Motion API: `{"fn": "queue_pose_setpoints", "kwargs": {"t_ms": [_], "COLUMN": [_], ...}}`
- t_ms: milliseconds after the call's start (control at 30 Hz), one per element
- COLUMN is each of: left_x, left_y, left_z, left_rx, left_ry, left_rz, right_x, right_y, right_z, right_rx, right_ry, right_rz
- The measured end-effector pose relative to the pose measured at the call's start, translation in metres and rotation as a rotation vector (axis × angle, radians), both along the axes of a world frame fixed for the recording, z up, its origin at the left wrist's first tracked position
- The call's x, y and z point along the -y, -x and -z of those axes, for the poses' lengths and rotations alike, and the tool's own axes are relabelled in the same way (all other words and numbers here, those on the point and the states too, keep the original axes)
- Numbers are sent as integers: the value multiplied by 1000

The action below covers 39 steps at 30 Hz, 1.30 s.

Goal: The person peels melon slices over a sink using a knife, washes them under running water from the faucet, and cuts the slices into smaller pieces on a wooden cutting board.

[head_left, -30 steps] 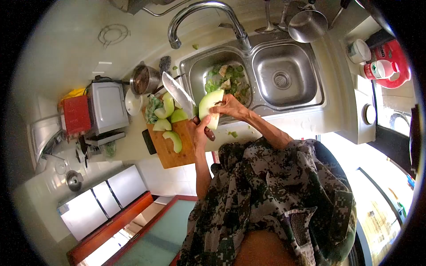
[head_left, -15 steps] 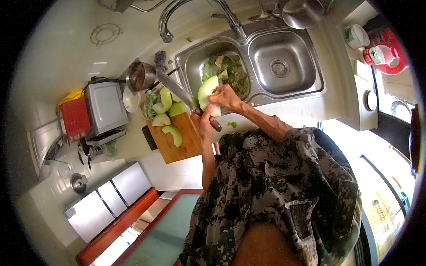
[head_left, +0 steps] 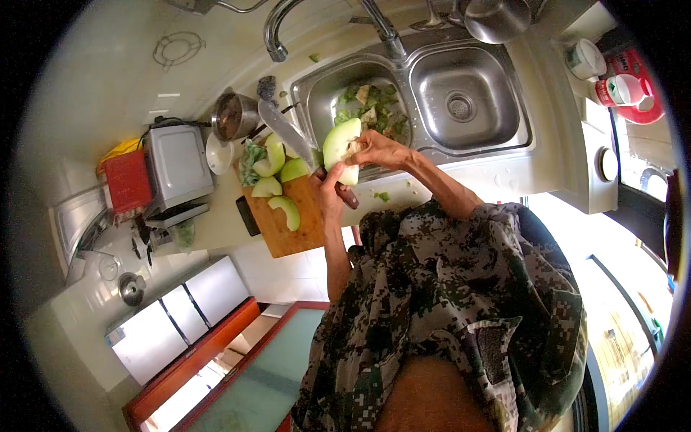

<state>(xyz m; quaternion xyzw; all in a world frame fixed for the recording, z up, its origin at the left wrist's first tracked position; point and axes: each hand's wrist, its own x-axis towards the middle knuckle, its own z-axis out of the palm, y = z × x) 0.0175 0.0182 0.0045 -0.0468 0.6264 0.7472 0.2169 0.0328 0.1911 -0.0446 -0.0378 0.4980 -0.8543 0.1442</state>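
Note:
At the near edge of the left sink basin, my left hand (head_left: pixel 330 191) is closed around a large knife (head_left: pixel 286 134) and the lower end of a pale green melon piece (head_left: pixel 341 144). The knife's blade points to the upper left, its brown handle showing below the hand. My right hand (head_left: pixel 383 151) has its fingers closed at the melon's inner side, on pale, seedy pulp. Several peeled melon pieces (head_left: pixel 286 212) and a leafy bundle (head_left: pixel 251 160) lie on the wooden cutting board (head_left: pixel 302 229). Green peelings (head_left: pixel 389 108) fill part of the left basin.
The faucet (head_left: pixel 275 50) arches over the left basin, beside the right basin (head_left: pixel 493 108). A metal pot (head_left: pixel 234 115), a white bowl (head_left: pixel 219 153) and a white appliance (head_left: pixel 176 162) stand left of the board. Containers (head_left: pixel 584 59) stand at the upper right.
My right hand's fingers have shifted on the melon's inner side, and pale pulp now shows at the fingertips. The whole view has shifted slightly.

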Motion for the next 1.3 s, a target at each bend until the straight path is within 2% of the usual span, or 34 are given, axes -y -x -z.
{"fn": "queue_pose_setpoints", "kwargs": {"t_ms": [267, 333, 367, 467, 533, 767, 967, 1033, 1133, 1300], "left_x": [10, 4, 3, 6, 13, 9, 4, 1, 0, -4], "left_y": [0, -3, -3, -3, 2, 1, 2, 2, 4, 1], "left_z": [-5, -21, -21, -10, -6, -18, -29, -31, -30, -29], "left_rx": [-45, -74, -75, -104, -57, -72, -84, -168, -115, -84], "left_ry": [75, 78, 77, 103, 79, 143, 212, 374, 324, 290], "left_rz": [58, 54, 54, -26, 102, 154, 199, 194, 185, 150], "right_x": [4, 5, 5, 7, 9, 13, 17, 26, 23, 32], "right_y": [3, 1, 1, -3, -2, -3, -4, 2, -3, -2], "right_z": [-3, -3, -2, -9, -9, -6, -3, 0, -18, -7], "right_rx": [100, 168, 168, 165, 184, 224, 221, 305, 319, 319], "right_ry": [-21, 139, 139, 111, 88, 67, 173, -58, -112, -53], "right_rz": [-37, -51, -50, -46, -18, 21, 95, 164, 224, 289]}}
